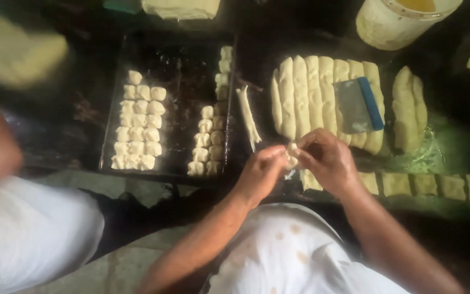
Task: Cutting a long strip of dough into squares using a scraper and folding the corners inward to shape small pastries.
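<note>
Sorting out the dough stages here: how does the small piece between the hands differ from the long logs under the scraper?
The small dough piece is a little lump; the dough logs are long rolls. The piece is pinched between the left hand and right hand; the logs lie side by side on the table, a blue-handled scraper resting on them. Both are pale dough.

1. The small dough piece between the left hand and right hand looks soft, pale and matt.
2. The baking tray is dark, dull metal, dusty with flour.
3. The scraper has a grey metal blade and a smooth blue plastic grip.
4. The bucket at the table's far edge is white plastic.
</note>
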